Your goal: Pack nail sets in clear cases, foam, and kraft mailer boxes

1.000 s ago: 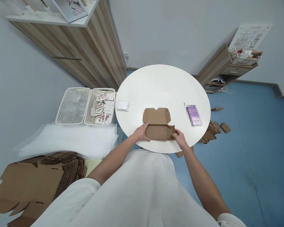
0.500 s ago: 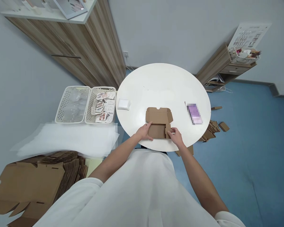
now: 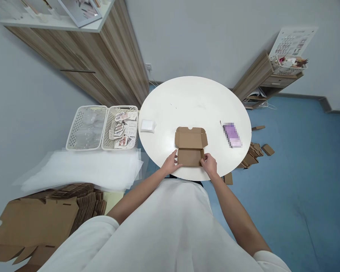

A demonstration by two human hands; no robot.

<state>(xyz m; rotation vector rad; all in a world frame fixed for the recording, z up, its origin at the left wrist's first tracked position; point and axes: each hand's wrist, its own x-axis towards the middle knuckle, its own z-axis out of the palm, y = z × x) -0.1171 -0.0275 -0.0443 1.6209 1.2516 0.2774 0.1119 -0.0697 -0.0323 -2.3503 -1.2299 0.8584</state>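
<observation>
**While the left wall of a cardboard box (image 3: 190,158) is braced, its right wall is pinched**

On the round white tabletop (image 3: 195,98), the box is placed at the near edge, around the middle, its base walls raised and its lid (image 3: 190,139) laid open on the far side. The right end is probably being seated, and this is best done with even, downward pressure along the whole wall, so that no corner is left bowed. The base should be held flat and square from the left, without the thin wall being pushed inwards.

By the left hand (image 3: 169,165), half open with thumb and fingers spread, the left wall and near left corner are touched. By the right hand (image 3: 210,165), more closed, the right wall is pinched between thumb and fingers; how far the fingertips are tucked inside cannot be told.
</observation>
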